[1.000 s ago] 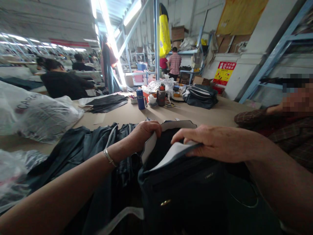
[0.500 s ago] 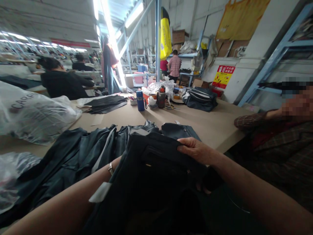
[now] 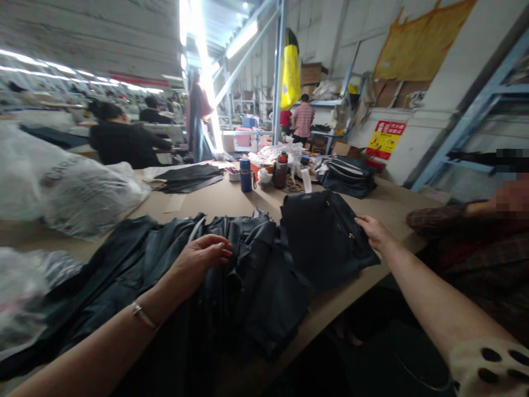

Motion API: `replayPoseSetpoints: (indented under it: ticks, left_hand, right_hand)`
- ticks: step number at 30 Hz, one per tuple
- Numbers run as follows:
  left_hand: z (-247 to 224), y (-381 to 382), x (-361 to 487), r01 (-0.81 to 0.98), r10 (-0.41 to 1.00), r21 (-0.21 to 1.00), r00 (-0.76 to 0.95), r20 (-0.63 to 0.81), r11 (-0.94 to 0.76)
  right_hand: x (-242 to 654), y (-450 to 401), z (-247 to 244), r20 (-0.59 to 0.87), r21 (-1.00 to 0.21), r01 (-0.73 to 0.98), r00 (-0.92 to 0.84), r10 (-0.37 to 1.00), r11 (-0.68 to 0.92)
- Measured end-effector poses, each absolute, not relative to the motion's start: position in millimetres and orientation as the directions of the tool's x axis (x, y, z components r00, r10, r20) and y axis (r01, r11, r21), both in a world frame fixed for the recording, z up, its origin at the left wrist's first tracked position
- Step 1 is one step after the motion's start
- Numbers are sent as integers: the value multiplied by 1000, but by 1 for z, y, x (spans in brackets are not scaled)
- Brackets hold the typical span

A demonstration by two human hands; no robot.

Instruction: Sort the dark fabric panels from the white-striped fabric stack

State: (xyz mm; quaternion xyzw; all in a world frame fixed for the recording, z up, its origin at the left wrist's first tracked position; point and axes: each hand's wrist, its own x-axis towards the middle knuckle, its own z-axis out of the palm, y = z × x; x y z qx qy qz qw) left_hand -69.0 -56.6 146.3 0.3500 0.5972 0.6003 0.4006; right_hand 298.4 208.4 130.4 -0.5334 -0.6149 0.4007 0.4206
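Observation:
My right hand [image 3: 374,232] pinches the right edge of a dark garment piece [image 3: 324,237] at the right of the table. The piece lies fairly flat, with small shiny metal bits near its right side and a white tag [image 3: 306,181] at its top. My left hand [image 3: 206,256], with a bracelet at the wrist, hovers over a row of dark garments [image 3: 144,259]. Its fingers are loosely bent, and nothing shows in them. The nearest fabric below it is bunched in folds and hangs toward the table's near edge.
A blue bottle [image 3: 246,175] and a dark bottle [image 3: 280,171] stand at the back of the table [image 3: 264,205]. Filled plastic bags [image 3: 95,193] sit at left, a dark bag [image 3: 349,175] at back right. A person's plaid sleeve [image 3: 436,218] rests at the right edge.
The dark garment piece has moved from in front of me to the right, down onto the table. My left hand has come out from behind the fabric and is off it.

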Motion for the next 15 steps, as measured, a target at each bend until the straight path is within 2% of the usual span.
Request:
replayPoseSetpoints:
  ticks: [2,4,6,8,10,11,13,15]
  left_hand:
    - [148,-61,-71,-27,876,1000,-483,-10,-4]
    - [151,-65,-75,45,843,999,-536,46,-26]
    - [153,-68,-80,143,830,990,-553,71,11]
    - [152,-70,-84,250,858,961,-512,25,121]
    - [147,-71,-86,395,891,887,-452,-40,241]
    - [143,-70,-85,476,904,837,-424,-53,272]
    - [137,-67,-83,624,922,728,-386,-28,283]
    - [134,-63,-80,738,935,619,-354,16,269]
  right_hand:
    - [295,209,116,154,-889,437,5,988,136]
    - [281,201,102,220,-836,510,-23,975,201]
    - [260,182,84,289,-760,536,-225,930,366]
    - [238,156,60,315,-592,560,-501,806,579]
    - [222,132,32,239,-365,615,-664,709,699]
    - [218,124,19,196,-267,652,-684,703,709]
    - [216,115,-5,161,-159,712,-665,729,684]
    - [221,118,-20,180,-114,718,-665,725,687]
